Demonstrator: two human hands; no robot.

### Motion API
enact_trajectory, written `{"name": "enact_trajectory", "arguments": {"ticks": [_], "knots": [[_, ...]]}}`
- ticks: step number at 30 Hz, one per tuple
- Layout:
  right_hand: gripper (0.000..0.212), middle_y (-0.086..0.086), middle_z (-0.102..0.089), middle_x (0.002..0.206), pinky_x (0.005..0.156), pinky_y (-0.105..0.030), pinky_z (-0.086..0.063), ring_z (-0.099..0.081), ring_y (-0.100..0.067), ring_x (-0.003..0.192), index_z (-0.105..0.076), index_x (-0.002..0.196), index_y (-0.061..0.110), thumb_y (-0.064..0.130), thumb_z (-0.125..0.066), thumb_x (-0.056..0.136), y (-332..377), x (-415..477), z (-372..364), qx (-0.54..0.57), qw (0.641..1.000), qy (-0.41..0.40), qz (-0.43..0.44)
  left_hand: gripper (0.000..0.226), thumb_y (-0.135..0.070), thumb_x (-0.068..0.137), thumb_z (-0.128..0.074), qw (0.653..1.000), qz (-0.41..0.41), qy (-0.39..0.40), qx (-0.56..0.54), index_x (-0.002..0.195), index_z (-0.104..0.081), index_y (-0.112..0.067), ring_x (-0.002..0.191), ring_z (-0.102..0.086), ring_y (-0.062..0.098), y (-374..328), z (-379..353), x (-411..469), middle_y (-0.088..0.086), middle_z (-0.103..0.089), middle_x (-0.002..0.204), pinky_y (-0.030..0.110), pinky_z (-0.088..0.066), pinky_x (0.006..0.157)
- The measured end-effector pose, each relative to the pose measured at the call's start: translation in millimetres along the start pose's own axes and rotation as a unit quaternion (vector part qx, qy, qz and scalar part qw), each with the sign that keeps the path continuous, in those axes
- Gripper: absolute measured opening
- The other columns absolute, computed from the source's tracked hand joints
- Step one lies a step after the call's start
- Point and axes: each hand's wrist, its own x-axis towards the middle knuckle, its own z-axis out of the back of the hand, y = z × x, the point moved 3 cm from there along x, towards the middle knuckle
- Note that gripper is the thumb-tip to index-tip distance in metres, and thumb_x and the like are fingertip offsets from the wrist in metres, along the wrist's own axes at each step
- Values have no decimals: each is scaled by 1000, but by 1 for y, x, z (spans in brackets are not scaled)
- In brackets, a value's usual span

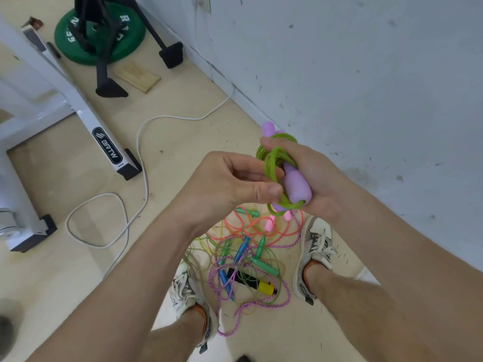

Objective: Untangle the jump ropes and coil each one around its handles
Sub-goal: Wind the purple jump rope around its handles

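With the right hand (308, 178) gripping the purple handles (298, 186), its fingers (281, 148) should pin the coils while the left hand (230, 181), pinching the green rope (271, 160), draws the last loop snug under them.

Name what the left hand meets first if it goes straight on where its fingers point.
The green rope wound round the purple handles in the right hand; the left hand seems to touch it.
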Motion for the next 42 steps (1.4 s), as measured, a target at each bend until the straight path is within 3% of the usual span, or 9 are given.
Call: {"name": "enact_trajectory", "arguments": {"ticks": [5,9,17,21,26,30,35,38,42], "knots": [[15,0,-42,64,57,-26,-35,-41,-14,47,-50,93,29,15,-56,95,3,6,8,-34,998,-44,24,6,-4,73,-76,987,-42,-106,111,76,-74,-10,55,-60,10,3,-1,4,6,-69,62,21,-50,58],[13,-3,-45,63,57,-25,-37,-43,-16,50,-49,88,28,20,-55,96,0,8,12,-37,997,-63,36,16,5,74,-74,989,-30,-129,65,80,-73,-10,53,-62,9,4,-5,4,0,-70,61,18,-48,52],[20,-4,-54,51,46,-25,-39,-49,-20,40,-42,113,32,26,-52,97,-2,2,10,-49,998,-35,5,8,4,83,-65,994,-3,-63,90,86,-69,-3,51,-60,12,4,0,4,3,-67,59,16,-44,51],[7,-5,-52,55,57,-39,-15,-43,-24,48,-50,96,33,26,-53,96,-1,10,16,-90,995,-48,4,6,4,84,-65,991,-31,-38,126,84,-67,-1,53,-62,16,-1,1,3,6,-69,64,24,-53,60],[2,-5,-46,59,43,-23,-40,-42,-20,43,-58,93,30,32,-59,93,-13,7,13,-59,996,-50,-36,17,6,81,-67,992,13,-49,112,70,-64,-6,43,-51,10,4,-3,7,2,-62,53,17,-40,47],[11,0,-49,49,40,-21,-41,-49,-17,38,-57,83,25,29,-60,92,0,2,15,-26,996,-86,9,21,-13,78,-76,985,35,-112,125,61,-65,-17,53,-41,15,13,-5,11,6,-49,57,24,-33,54],[13,0,-48,61,55,-25,-40,-47,-18,52,-52,101,39,31,-59,93,14,11,24,28,987,-122,97,34,-20,69,-83,986,-7,-165,23,88,-55,-16,59,-55,12,15,-17,6,4,-55,71,25,-47,57],[31,-6,-47,81,54,-27,-47,-50,-22,58,-43,116,38,38,-61,90,15,17,33,45,985,-132,99,39,-30,60,-87,956,-94,-191,201,79,-54,-21,70,-58,13,18,-26,2,-2,-59,78,29,-52,66],[27,-6,-42,71,50,-23,-44,-48,-20,55,-47,104,28,40,-62,85,15,16,36,54,988,-112,89,17,-24,73,-80,846,-254,-243,401,79,-68,-14,70,-55,12,21,-33,3,-3,-62,79,29,-48,63]]}}
